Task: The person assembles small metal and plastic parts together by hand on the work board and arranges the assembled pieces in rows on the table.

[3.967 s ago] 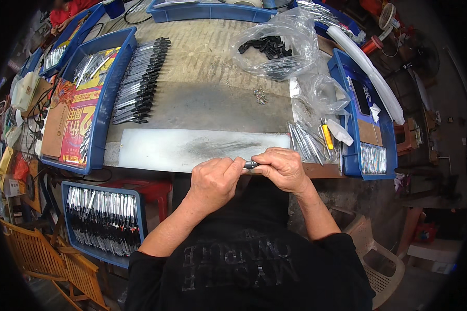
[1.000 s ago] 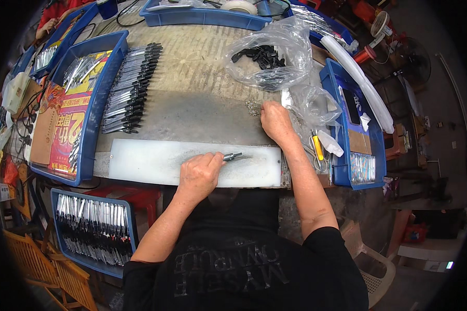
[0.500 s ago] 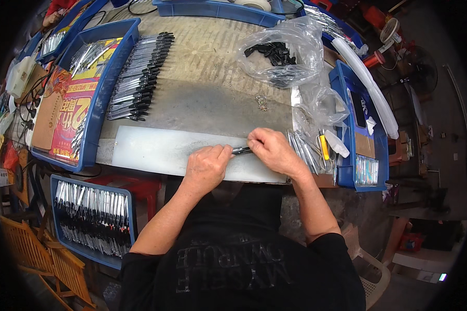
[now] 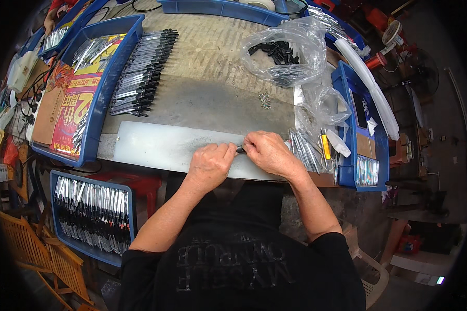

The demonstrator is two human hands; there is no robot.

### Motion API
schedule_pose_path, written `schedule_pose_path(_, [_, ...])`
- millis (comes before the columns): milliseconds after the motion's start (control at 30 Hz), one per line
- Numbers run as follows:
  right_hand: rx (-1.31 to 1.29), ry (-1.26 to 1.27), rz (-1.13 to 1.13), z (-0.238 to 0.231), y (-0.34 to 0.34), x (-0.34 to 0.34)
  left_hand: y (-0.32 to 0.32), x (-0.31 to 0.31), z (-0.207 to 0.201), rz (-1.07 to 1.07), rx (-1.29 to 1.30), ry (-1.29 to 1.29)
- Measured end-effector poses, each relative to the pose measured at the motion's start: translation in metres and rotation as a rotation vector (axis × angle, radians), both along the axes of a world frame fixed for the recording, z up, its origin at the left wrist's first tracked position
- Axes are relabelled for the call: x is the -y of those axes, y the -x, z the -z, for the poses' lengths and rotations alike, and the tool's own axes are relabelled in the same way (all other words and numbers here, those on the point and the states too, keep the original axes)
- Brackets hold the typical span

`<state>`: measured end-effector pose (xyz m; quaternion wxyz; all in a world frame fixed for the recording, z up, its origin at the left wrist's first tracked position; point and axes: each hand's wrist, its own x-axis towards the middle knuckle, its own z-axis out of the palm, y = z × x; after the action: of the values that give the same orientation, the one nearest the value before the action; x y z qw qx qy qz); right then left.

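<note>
Over a whitish board [image 4: 155,147] at the table's near edge, my two hands meet at a pen [image 4: 239,149]. Only a short dark stretch of it shows between them. My left hand [image 4: 211,161] is closed around one end, and my right hand [image 4: 269,154] grips the other with curled fingers, hiding the tip. Beyond the board lies a small heap of tiny metal pieces [image 4: 265,100]. A clear plastic bag [image 4: 308,52] farther back holds black pen parts [image 4: 275,53]. Loose pen barrels [image 4: 303,150] lie to the right of my right hand.
Rows of clear pens with black ends [image 4: 140,78] lie beside a blue tray [image 4: 91,147] at left. Another blue bin [image 4: 132,217] full of pens stands lower left. A yellow-handled tool [image 4: 325,146] and a blue tray [image 4: 347,171] are at right. A person's hand [image 4: 50,23] shows far left.
My right hand has come in toward my left, its fingers farther along the pen. Less of the pen shows between the hands. The whole view has shifted slightly.
</note>
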<state>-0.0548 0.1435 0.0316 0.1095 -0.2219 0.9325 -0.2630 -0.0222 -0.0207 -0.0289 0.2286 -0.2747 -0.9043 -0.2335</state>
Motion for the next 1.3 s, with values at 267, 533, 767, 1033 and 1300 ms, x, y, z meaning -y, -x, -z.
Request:
schedule_pose_path(267, [0.163, -0.012, 0.158, -0.009, 0.002, 0.005, 0.0, 0.0, -0.001, 0.002, -0.005, 0.025])
schedule_pose_path(533, [0.019, 0.17, 0.251, 0.015, 0.021, -0.03, 0.002, 0.002, 0.0, 0.001, 0.024, -0.033])
schedule_pose_path(767, [-0.268, 0.13, 0.448, 0.042, 0.059, -0.06, 0.003, 0.001, -0.003, 0.011, 0.027, -0.045])
schedule_pose_path(1033, [-0.429, 0.034, 0.295, 0.05, 0.071, -0.059, 0.003, 0.0, -0.002, -0.005, 0.057, -0.069])
schedule_pose_path(1300, [-0.523, 0.007, 0.121, 0.057, 0.075, -0.065, 0.003, 0.0, -0.003, 0.001, 0.06, -0.076])
